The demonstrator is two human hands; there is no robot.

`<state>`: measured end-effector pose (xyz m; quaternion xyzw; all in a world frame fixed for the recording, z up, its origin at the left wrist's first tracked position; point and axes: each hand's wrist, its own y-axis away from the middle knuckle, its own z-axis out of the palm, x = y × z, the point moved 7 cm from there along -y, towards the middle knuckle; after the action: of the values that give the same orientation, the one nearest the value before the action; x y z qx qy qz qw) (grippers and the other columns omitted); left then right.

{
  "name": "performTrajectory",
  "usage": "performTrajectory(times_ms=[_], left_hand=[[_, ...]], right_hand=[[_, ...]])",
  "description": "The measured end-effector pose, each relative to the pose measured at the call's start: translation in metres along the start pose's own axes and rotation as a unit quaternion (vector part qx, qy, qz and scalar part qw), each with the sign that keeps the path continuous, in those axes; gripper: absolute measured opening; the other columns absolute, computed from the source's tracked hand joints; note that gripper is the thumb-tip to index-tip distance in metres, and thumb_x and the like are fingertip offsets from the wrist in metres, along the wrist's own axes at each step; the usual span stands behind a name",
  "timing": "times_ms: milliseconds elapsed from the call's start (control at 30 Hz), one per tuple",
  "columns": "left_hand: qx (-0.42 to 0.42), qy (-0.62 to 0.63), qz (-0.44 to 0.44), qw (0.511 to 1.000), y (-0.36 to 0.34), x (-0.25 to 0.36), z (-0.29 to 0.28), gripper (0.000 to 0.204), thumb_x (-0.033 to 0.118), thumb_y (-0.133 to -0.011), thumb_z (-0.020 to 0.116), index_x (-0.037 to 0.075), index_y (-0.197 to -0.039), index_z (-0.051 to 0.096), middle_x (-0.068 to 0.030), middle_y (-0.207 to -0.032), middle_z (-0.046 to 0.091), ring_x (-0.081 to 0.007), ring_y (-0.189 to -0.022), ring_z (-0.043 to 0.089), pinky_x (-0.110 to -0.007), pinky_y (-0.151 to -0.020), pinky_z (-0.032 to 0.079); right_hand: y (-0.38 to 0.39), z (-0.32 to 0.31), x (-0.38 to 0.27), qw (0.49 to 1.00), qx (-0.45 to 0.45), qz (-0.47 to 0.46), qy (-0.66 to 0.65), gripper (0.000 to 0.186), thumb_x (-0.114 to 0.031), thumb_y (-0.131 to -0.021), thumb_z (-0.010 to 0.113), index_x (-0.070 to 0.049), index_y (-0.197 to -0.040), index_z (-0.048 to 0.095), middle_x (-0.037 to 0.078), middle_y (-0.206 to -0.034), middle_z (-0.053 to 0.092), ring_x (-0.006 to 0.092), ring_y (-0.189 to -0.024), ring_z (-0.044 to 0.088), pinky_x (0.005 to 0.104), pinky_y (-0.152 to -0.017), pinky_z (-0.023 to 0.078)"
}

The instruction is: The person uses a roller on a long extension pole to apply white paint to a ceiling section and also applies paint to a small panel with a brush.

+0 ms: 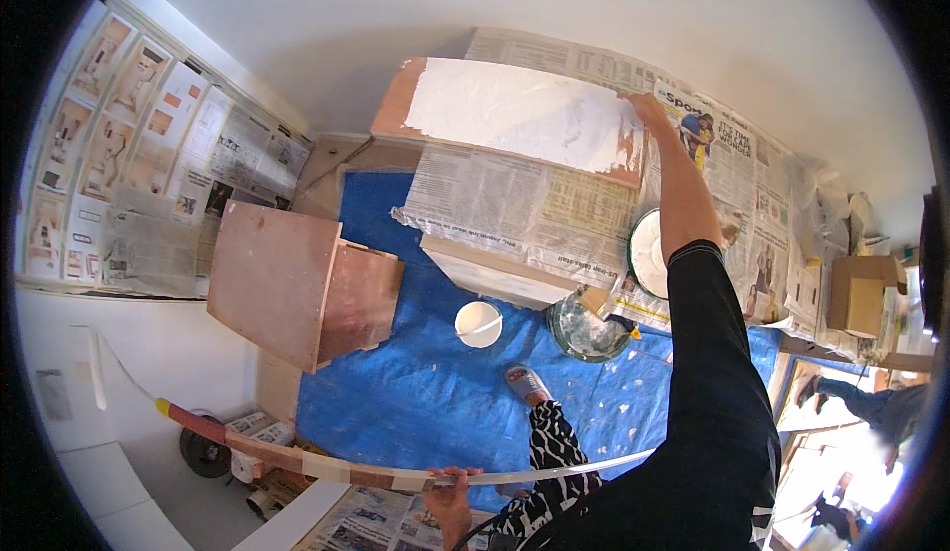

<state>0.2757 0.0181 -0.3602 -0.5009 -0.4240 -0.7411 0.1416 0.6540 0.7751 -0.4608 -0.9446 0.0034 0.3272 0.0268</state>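
Painted board (pixel 515 111) on newspaper (pixel 495 193), pole (pixel 364 473) in hand
Left hand (pixel 450 500) wrapped round the pole; right hand (pixel 643 111) at the board's end, can't tell its grip. Board's probably stiff, slick if wet: grab bare edges.

The wooden board (pixel 515 111) is white with brown ends. The floor sheet (pixel 416 393) is blue. The small bucket (pixel 481 339) is white. The sleeve (pixel 708 323) is black; the trousers (pixel 556 442) are black with wavy white lines.
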Motion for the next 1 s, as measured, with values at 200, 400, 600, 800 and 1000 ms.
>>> performTrajectory(times_ms=[200, 400, 600, 800, 1000], left_hand=[[-0.063, -0.021, 0.002, 0.998, -0.009, 0.006, 0.004, 0.033, -0.01, -0.084, 0.063, 0.009, -0.105, 0.046, -0.0125, -0.087, 0.061, -0.0331, -0.081, 0.067, -0.057, -0.081, 0.056], [-0.097, -0.009, -0.016, 0.995, -0.02, -0.013, -0.017, 0.035, -0.012, -0.086, 0.058, 0.008, -0.109, 0.039, -0.0136, -0.088, 0.059, -0.0318, -0.082, 0.066, -0.052, -0.084, 0.054], [-0.097, -0.034, -0.01, 0.995, -0.022, 0.0, 0.001, 0.038, -0.009, -0.087, 0.058, 0.009, -0.111, 0.035, -0.0138, -0.09, 0.058, -0.0305, -0.081, 0.065, -0.056, -0.083, 0.055], [-0.084, -0.028, -0.013, 0.996, -0.018, 0.008, 0.005, 0.037, -0.009, -0.087, 0.058, 0.009, -0.111, 0.036, -0.0136, -0.089, 0.058, -0.0308, -0.081, 0.065, -0.056, -0.082, 0.055], [-0.076, -0.031, -0.009, 0.997, -0.018, 0.015, 0.015, 0.035, -0.009, -0.086, 0.058, 0.008, -0.109, 0.037, -0.0129, -0.087, 0.058, -0.0308, -0.081, 0.065, -0.058, -0.081, 0.055]], right_hand=[[-0.004, 0.001, 0.003, 0.989, -0.103, 0.074, 0.082, 0.051, -0.044, -0.074, 0.057, -0.014, -0.113, 0.068, 0.023, -0.12, 0.058, 0.0375, -0.113, 0.054, 0.0453, -0.096, 0.043], [0.045, -0.019, -0.021, 0.97, -0.228, 0.07, -0.046, 0.062, -0.027, -0.062, 0.067, -0.005, -0.12, 0.06, 0.015, -0.109, 0.058, 0.0252, -0.099, 0.056, 0.035, -0.073, 0.05], [0.053, -0.028, -0.037, 0.958, -0.287, -0.01, 0.015, 0.089, -0.021, -0.056, 0.083, -0.001, -0.135, 0.047, 0.02, -0.141, 0.044, 0.0326, -0.13, 0.043, 0.0406, -0.106, 0.037], [0.074, -0.028, -0.046, 0.943, -0.305, -0.039, 0.13, 0.114, -0.033, -0.052, 0.092, -0.006, -0.146, 0.034, 0.02, -0.143, 0.04, 0.0335, -0.134, 0.036, 0.0414, -0.112, 0.03], [0.085, -0.031, -0.053, 0.926, -0.311, 0.007, 0.215, 0.12, -0.041, -0.044, 0.094, -0.004, -0.143, 0.038, 0.021, -0.14, 0.044, 0.0366, -0.132, 0.04, 0.0447, -0.108, 0.037]])
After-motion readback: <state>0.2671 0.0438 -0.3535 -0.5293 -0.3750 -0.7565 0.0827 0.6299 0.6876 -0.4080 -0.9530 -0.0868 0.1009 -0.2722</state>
